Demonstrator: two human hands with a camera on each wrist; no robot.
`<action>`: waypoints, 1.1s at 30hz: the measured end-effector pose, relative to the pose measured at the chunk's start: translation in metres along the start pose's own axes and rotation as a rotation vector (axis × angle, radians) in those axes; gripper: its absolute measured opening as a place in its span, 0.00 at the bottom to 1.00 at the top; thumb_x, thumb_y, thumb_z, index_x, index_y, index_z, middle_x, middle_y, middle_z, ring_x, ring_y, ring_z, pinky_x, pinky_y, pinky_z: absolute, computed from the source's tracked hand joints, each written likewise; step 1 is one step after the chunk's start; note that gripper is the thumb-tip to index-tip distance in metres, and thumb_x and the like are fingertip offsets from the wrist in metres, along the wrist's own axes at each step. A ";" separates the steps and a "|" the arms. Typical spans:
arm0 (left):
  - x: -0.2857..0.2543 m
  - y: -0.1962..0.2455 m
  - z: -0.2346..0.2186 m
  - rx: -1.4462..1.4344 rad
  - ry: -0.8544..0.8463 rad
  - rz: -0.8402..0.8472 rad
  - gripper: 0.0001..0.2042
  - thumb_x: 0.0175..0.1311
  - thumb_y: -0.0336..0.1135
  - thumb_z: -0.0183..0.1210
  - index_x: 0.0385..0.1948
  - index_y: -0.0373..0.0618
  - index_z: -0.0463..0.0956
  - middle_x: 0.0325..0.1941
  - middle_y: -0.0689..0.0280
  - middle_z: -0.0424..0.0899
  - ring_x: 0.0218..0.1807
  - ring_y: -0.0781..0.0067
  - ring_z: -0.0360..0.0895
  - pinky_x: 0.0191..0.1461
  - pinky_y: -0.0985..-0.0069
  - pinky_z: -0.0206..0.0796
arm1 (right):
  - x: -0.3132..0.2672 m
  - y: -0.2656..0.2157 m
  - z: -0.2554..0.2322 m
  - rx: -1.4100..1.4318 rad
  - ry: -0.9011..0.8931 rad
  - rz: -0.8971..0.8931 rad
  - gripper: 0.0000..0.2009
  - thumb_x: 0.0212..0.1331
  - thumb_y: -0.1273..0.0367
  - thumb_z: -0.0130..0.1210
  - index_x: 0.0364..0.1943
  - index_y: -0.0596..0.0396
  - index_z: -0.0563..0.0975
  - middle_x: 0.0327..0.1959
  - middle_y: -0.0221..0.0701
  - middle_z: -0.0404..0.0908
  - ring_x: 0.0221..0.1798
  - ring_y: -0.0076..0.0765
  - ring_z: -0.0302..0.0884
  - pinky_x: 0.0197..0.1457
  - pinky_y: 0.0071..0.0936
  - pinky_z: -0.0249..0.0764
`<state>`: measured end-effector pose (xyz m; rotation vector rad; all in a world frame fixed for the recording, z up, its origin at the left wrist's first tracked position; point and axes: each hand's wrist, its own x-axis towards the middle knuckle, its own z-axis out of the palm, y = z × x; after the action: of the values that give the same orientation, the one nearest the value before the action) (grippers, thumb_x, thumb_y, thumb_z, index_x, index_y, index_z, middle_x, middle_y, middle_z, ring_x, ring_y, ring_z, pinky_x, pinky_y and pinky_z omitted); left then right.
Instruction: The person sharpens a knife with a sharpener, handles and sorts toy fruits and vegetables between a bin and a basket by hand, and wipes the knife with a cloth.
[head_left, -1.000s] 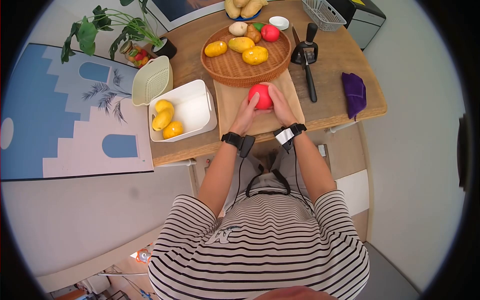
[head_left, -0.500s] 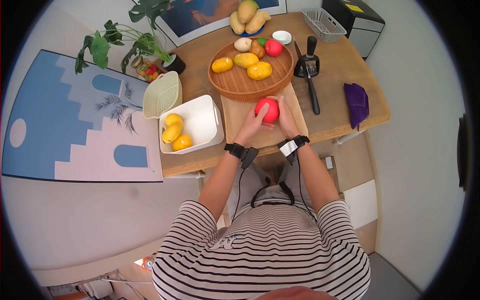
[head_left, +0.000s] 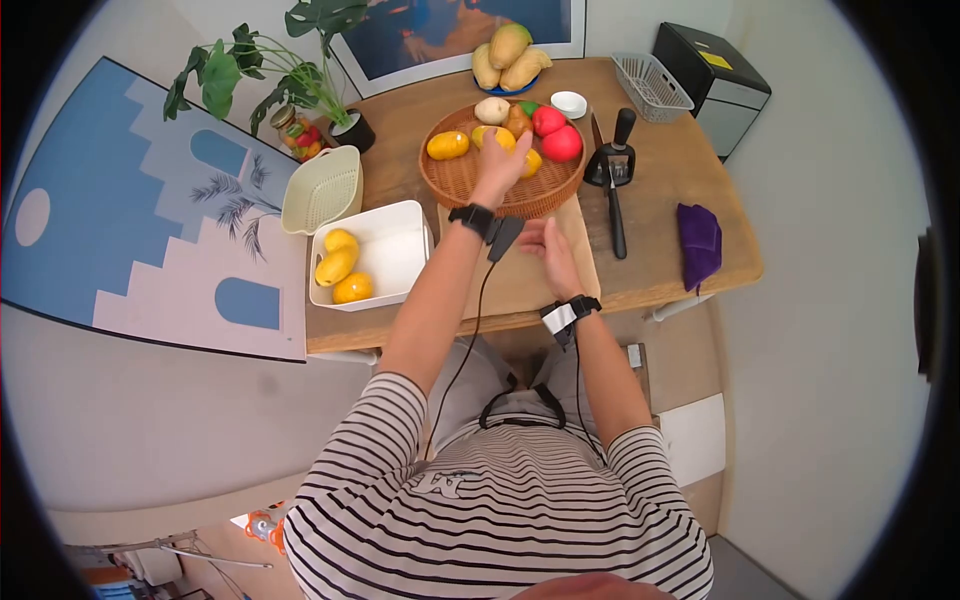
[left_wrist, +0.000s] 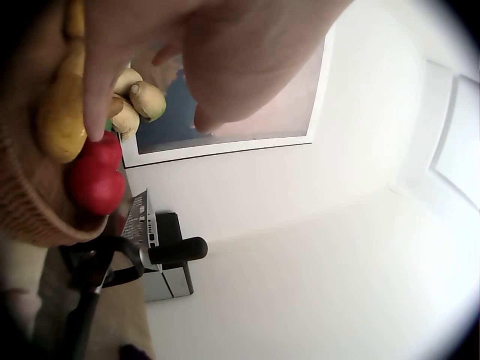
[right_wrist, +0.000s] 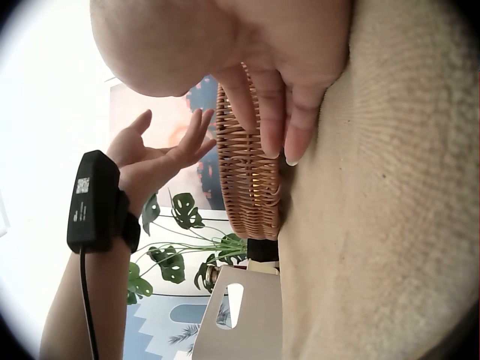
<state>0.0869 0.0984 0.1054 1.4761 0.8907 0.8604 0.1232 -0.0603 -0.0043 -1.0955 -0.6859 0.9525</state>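
Over the wicker basket (head_left: 455, 185) reaches the left hand (head_left: 503, 168), its fingers spread above the yellow fruits, such as the one (head_left: 448, 145) at the basket's left; nothing is held. Contact with the fruit beneath cannot be told. Two red round items (head_left: 549, 121) (head_left: 562, 144) lie together at the basket's right side, just beyond the left fingers (left_wrist: 96, 105) in the left wrist view. The right hand (head_left: 558, 265) is low over the beige cloth (head_left: 510, 285), empty, with fingers loosely bent toward the basket wall (right_wrist: 247, 180) in the right wrist view.
A white bin (head_left: 392, 255) with three yellow fruits stands left, beside a green basket (head_left: 322, 190). Right of the wicker basket are a black-handled tool (head_left: 617, 225), a black stand (head_left: 611, 165) and a purple cloth item (head_left: 700, 245). Behind are a white bowl (head_left: 569, 104) and grey basket (head_left: 652, 88).
The red item both hands held above the cloth now lies in the wicker basket beside the other red one. The left hand has moved forward over the basket; the right stays near the cloth, empty.
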 end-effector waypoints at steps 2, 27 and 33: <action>-0.022 -0.004 -0.016 0.048 0.004 0.052 0.30 0.66 0.41 0.61 0.63 0.36 0.60 0.59 0.52 0.71 0.47 0.65 0.82 0.42 0.75 0.79 | -0.001 -0.003 0.002 0.002 -0.003 0.025 0.29 0.75 0.50 0.32 0.52 0.64 0.72 0.42 0.38 0.79 0.46 0.32 0.77 0.53 0.29 0.74; -0.157 -0.027 -0.252 1.528 -0.098 0.019 0.19 0.46 0.35 0.71 0.39 0.40 0.74 0.39 0.50 0.79 0.43 0.47 0.80 0.47 0.56 0.73 | 0.001 0.008 -0.001 -0.054 -0.008 -0.021 0.25 0.76 0.53 0.34 0.50 0.63 0.74 0.39 0.35 0.78 0.43 0.28 0.76 0.49 0.26 0.76; -0.150 -0.015 -0.250 1.636 0.166 0.227 0.26 0.46 0.41 0.72 0.46 0.42 0.73 0.44 0.51 0.76 0.47 0.47 0.77 0.47 0.59 0.73 | 0.000 0.008 0.000 -0.053 -0.016 -0.035 0.25 0.76 0.54 0.34 0.50 0.63 0.74 0.38 0.35 0.78 0.43 0.28 0.76 0.48 0.26 0.76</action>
<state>-0.2045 0.0749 0.1060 2.9354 1.7290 0.2605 0.1215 -0.0590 -0.0117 -1.1201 -0.7448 0.9185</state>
